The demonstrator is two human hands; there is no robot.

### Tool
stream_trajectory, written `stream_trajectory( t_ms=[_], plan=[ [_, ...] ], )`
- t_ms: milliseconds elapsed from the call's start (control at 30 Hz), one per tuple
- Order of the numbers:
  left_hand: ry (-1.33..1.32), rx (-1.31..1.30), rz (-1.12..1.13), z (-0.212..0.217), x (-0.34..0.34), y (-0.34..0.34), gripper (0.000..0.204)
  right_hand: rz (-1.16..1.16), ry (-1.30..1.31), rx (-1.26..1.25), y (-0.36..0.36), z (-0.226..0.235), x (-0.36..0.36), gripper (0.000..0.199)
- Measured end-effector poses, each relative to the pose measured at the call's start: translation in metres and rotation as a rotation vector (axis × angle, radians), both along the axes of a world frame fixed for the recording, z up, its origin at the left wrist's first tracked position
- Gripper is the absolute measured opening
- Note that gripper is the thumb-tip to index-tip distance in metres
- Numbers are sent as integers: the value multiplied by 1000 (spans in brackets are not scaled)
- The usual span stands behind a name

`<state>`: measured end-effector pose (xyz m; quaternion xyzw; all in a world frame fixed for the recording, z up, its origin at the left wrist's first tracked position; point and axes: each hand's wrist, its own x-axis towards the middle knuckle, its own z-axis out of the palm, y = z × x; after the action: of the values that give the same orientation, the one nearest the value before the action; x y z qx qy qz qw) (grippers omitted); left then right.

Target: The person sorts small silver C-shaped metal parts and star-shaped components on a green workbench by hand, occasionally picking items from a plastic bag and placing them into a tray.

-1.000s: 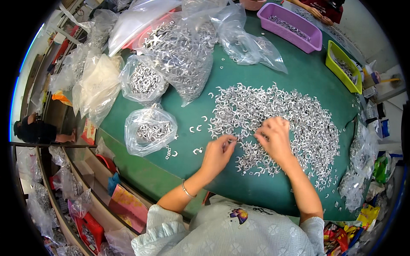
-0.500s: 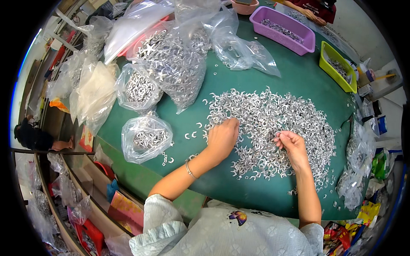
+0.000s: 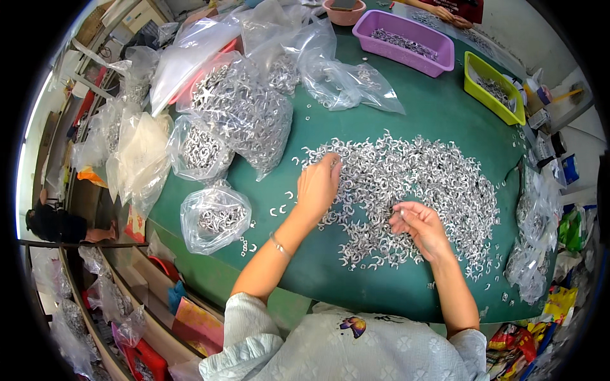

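Note:
A wide heap of small silver crescent-shaped metal pieces (image 3: pixel 438 171) lies spread over the green table (image 3: pixel 279 279). At the heap's left side, my left hand (image 3: pixel 318 187) reaches in with its fingers drawn together and pointing down; whatever is between the fingertips is hidden. My right hand (image 3: pixel 424 230) hovers over the heap's near middle, thumb and forefinger pinched on a small silver metal piece (image 3: pixel 401 214), too small to see in detail. A few loose crescents (image 3: pixel 278 209) lie left of my left hand.
Clear bags of silver pieces (image 3: pixel 238 108) and a smaller open bag (image 3: pixel 219 219) stand on the left. A purple tray (image 3: pixel 406 57) and a yellow-green tray (image 3: pixel 492 105) hold pieces at the far right. Another person's hands (image 3: pixel 448 14) show at the far edge. Bags (image 3: pixel 534 216) line the right edge.
My left hand has moved farther away along the heap's left side. The right hand has shifted a little left, still pinched. The whole view has turned slightly.

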<state>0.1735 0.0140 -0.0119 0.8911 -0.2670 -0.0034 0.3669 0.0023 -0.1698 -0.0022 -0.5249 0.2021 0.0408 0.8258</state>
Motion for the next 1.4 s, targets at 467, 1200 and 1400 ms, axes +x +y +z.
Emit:
stream_trajectory(
  t_ms=[467,1200,1400],
  plan=[
    [21,-68,-83,-12,5,-10,25,-68,13,69,-10,-2,-37,17],
    [1336,-636,-248,16,-81,-21,28,-1008,47,-548,-214,56,-203,63],
    [1749,-1072,27,22,-80,2,48,-838,-12,-955,-169,28,-186,41]
  ],
)
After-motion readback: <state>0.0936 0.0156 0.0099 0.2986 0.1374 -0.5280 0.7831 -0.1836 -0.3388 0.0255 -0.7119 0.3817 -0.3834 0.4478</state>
